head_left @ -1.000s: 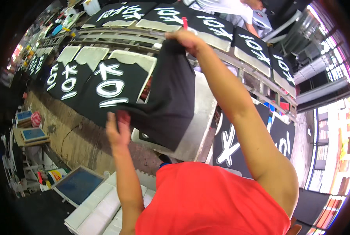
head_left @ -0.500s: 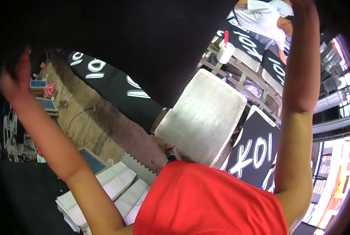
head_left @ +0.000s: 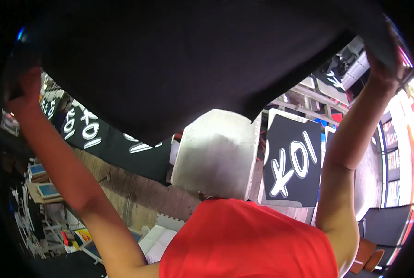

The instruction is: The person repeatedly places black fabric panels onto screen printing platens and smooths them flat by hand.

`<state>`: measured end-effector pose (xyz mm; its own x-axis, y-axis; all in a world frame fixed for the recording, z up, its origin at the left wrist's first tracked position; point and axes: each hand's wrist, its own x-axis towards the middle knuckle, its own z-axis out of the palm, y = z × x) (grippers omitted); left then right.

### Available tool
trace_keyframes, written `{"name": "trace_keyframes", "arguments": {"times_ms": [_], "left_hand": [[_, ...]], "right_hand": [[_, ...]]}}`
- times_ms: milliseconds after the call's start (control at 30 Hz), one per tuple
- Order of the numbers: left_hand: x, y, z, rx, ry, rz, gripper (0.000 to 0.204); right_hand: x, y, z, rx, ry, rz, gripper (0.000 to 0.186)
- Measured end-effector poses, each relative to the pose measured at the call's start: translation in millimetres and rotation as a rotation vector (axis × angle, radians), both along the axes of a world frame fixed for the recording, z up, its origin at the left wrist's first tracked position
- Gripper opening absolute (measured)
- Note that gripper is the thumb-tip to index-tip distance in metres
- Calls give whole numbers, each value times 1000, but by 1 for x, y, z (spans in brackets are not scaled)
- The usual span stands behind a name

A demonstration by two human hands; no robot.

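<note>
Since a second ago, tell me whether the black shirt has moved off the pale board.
Yes. The black shirt has gone up off the pale board, spread overhead between the left hand and right hand.

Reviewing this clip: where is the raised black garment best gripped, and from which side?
By its two far edges, from below, as now: the left hand and right hand each hold one end, so the black garment hangs spread flat above the bare grey platen.

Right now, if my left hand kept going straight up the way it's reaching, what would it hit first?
Probably just the black shirt that the left hand grips; anything past it is hidden by the cloth.
</note>
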<state>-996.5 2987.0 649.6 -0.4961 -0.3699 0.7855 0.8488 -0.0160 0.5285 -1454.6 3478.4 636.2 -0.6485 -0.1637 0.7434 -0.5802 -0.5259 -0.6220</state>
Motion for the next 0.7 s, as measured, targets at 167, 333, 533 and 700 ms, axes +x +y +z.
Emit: {"name": "trace_keyframes", "arguments": {"times_ms": [167, 333, 533, 700], "left_hand": [[-110, -16, -56, -112, -293, 700, 44], [-176, -20, -95, 223, -617, 279, 30], [-136, -6, -104, 198, -450, 79, 29], [-27, 3, -157, 193, -515, 2, 34]], "right_hand": [[-50, 18, -63, 220, -255, 261, 39], [-46, 0, -106, 284, -476, 352, 33], [32, 42, -111, 104, -417, 329, 28], [153, 73, -152, 113, -453, 181, 29]]}}
